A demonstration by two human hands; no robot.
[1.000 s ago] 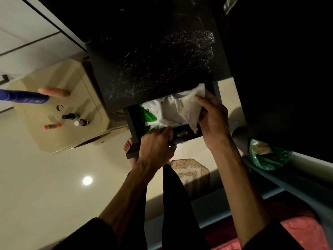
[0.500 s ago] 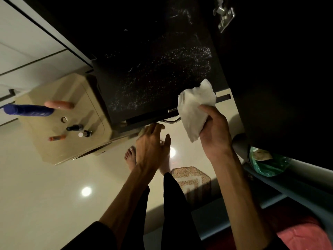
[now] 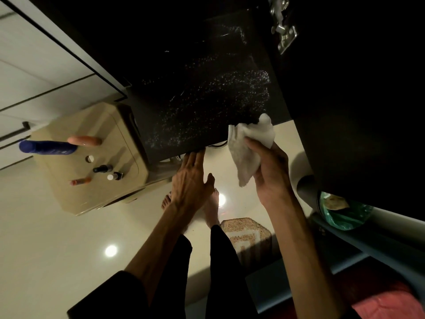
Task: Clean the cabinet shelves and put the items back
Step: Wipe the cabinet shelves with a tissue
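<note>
Dark cabinet shelf (image 3: 207, 88) across the far middle of the view, dusted with pale specks, long axis running from near left to far right, near edge facing the person. Black cabinet side panel (image 3: 356, 100) on the right, with a metal hinge (image 3: 281, 26) at its far end. Glossy pale floor (image 3: 46, 238) below, showing a bright light reflection. Beige low unit (image 3: 128, 125) at left, just beside the shelf, carrying a blue bottle (image 3: 47, 147) lying on its side, long axis left to right, with a pinkish bottle (image 3: 85, 140) touching or just behind it; nearer, a small round cap (image 3: 90, 158), two small dark bottles (image 3: 102, 168) (image 3: 115, 176) and a small orange tube (image 3: 80, 181), all lying down and pointing roughly left to right. Speckled mat (image 3: 245, 229) on the floor near the bare feet. Bin with a green liner (image 3: 345, 212) at right, under the panel. Right hand (image 3: 271, 173) just off the shelf's near right corner, thumb and curled fingers pinching a crumpled white cloth (image 3: 249, 146); cloth hanging long axis far to near, its top touching the shelf's near edge, loose end pointing down toward the person. Left hand (image 3: 192, 178) flat, fingers straight and pressed together, fingertips touching the near edge of the shelf, thumb spread to the right. Whether the fingertips hook under the edge: cannot tell.
</note>
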